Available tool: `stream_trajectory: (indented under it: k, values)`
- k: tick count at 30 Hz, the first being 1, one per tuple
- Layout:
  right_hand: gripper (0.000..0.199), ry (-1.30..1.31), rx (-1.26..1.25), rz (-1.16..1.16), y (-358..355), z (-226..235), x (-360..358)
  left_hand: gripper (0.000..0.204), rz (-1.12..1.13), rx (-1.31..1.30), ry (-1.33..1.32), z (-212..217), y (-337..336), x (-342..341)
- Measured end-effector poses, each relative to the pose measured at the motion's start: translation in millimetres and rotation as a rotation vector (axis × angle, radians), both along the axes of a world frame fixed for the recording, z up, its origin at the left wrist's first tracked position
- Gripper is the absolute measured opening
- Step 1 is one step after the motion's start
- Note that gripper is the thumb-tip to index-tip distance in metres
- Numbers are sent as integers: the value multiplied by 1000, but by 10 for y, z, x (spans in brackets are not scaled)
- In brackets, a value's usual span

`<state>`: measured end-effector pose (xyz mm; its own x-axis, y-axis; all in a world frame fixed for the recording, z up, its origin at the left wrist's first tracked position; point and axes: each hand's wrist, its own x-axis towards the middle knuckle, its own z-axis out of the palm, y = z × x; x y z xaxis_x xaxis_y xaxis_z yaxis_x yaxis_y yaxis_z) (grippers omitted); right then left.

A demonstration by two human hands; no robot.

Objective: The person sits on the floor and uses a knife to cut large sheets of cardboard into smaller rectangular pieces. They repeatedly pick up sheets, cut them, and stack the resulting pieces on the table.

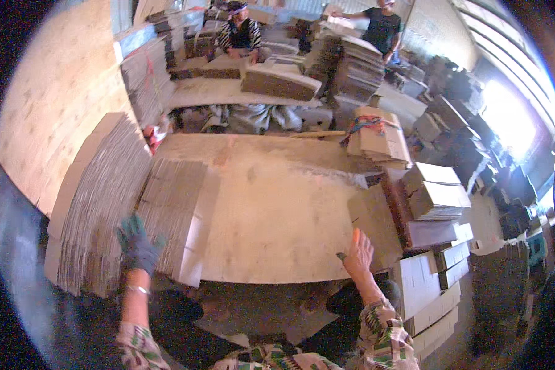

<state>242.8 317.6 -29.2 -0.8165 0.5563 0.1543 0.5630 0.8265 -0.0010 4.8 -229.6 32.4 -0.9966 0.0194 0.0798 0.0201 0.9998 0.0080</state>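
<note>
My left hand [139,244], in a dark glove with green on its fingers, is open at the near end of the leaning cardboard pieces. One row of brown cardboard pieces [108,197] stands on edge at the far left; a shorter row [174,191] leans beside it on the wooden tabletop [277,216]. My right hand [358,254] is open at the table's near right edge, fingers stretched forward, with an orange cover on one finger and a dark one on the thumb. Next to it lies a flat brown cardboard piece [376,223]; I cannot tell whether they touch.
A tied cardboard bundle [378,139] sits at the table's far right corner. Cardboard stacks [436,194] line the right side, with more pieces [420,274] lower down. A plywood panel [61,105] rises at left. Two people [239,34] [383,29] are among stacks at the back.
</note>
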Motion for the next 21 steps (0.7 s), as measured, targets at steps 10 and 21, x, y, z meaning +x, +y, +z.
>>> stream_trajectory:
  k: [10, 21]
  values:
    - [48, -82, 35, -253, 1283, -259, 662, 81, 44, 139, -146, -1615, 256, 458]
    - [38, 539, -496, 46, -75, 231, 27, 35, 0, 629, -193, -1062, 731, 426]
